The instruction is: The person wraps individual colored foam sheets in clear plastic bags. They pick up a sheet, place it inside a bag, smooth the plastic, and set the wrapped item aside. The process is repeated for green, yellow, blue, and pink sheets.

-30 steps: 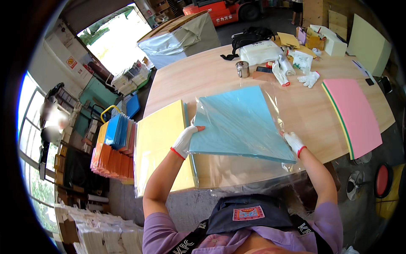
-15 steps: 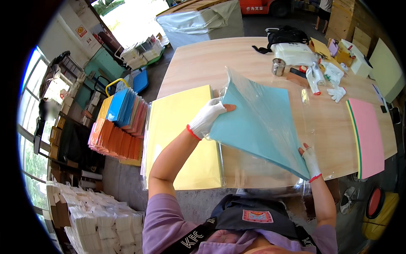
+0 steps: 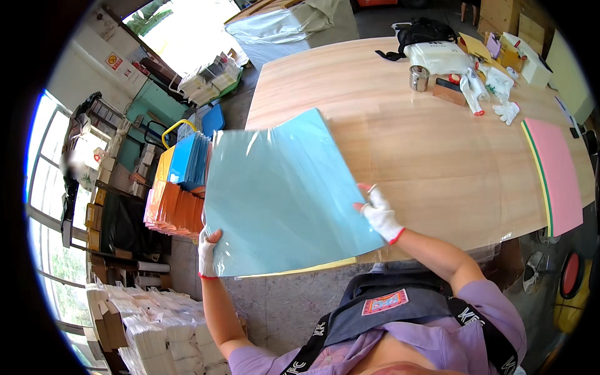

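A pack of light blue sheets in clear plastic film spans the left part of the table, gripped between my two hands. My left hand, in a white fingerless glove with a red cuff, is closed on its near left corner, thumb on top. At the right edge, my right hand, gloved alike, grips the pack with thumb and fingers. A thin strip of the yellow stack shows below the pack's near edge; the rest of that stack is hidden. The pack's far edge is slightly bent.
Pink sheets over green and yellow ones lie at the right of the wooden table. A metal can, a brown block, spare gloves and a black bag sit at the back. Orange and blue bundles stand left.
The blue pack has swung left from the middle of the table and now covers the yellow stack. Both hands moved left with it, the left one also coming nearer to me.
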`<state>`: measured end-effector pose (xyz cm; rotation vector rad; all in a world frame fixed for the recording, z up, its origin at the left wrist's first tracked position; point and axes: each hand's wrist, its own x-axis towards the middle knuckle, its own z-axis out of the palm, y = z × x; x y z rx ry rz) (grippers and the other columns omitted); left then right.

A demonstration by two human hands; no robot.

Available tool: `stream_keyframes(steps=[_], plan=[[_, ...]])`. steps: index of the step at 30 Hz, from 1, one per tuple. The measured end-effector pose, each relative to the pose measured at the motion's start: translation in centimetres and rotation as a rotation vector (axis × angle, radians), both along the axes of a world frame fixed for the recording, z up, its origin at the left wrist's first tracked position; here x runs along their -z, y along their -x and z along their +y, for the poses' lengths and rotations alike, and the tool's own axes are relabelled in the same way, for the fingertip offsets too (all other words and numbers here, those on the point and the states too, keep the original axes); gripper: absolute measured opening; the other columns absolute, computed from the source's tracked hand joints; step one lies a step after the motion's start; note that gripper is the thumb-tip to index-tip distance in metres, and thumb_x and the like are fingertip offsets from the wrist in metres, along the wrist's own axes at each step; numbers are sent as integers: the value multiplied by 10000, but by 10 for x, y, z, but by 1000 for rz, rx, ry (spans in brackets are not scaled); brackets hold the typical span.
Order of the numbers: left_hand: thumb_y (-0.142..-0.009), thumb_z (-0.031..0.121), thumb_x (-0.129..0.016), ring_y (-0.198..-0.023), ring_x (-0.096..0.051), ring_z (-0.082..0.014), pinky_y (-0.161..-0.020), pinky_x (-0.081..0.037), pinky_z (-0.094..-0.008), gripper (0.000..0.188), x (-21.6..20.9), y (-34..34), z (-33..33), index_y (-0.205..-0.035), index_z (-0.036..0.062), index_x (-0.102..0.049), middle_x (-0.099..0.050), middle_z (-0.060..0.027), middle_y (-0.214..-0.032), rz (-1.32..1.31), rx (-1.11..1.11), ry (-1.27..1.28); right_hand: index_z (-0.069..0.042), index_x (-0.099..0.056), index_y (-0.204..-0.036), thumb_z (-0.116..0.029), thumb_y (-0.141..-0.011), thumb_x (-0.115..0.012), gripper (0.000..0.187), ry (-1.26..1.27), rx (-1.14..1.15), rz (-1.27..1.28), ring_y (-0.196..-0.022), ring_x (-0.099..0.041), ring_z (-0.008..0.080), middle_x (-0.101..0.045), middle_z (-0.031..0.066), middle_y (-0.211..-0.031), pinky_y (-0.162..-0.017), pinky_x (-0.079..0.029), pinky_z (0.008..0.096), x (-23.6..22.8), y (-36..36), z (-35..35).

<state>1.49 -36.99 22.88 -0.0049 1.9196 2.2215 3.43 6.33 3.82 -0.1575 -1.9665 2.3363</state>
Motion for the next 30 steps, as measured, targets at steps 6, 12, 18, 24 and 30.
stream_keyframes(steps=[6,12,18,24,30], plan=[[-903,161,-696,-949,-648,-166,-836,-528,-306,457,138,-17,-118,-1323,7,-602,-684,-55,-1112,-279,-37,336,-182,-477,-1353,-367,-920,-703,522,-527,-123,-152,-734,-680,297,-688,121,-812,-692,-499,421,-10,-14,-50],[-878,152,-735,-1014,-660,-252,-872,-529,-384,580,131,-16,-114,-1411,59,-527,-653,-124,-1247,-249,-38,990,-102,-535,-1277,-347,-992,-608,383,-693,-214,-62,-841,-688,309,-721,105,-894,-743,-517,431,-53,-29,43],[-870,56,-726,-1355,-499,-330,-1110,-421,-403,731,82,17,73,-1534,87,-423,-521,-168,-1491,591,-398,1455,-84,-572,-1217,-247,-967,-619,302,-708,243,-76,-853,-685,279,-715,95,-961,-768,-533,397,27,-113,206],[-791,-3,-765,-1407,-475,-298,-1157,-393,-395,771,113,-54,361,-1497,91,-470,-505,-143,-1514,825,261,879,-95,-604,-1183,-255,-899,-663,331,-978,750,-443,-946,-674,281,-707,92,-1009,-827,-528,416,30,-265,389],[-897,469,-643,-1499,-200,-483,-1190,-134,-659,708,230,-98,551,-1498,140,-466,-299,-224,-1622,927,730,1346,-98,-645,-1120,-295,-828,-714,359,-1630,1028,-590,-1049,-647,304,-695,111,-1065,-892,-508,456,7,-418,565]])
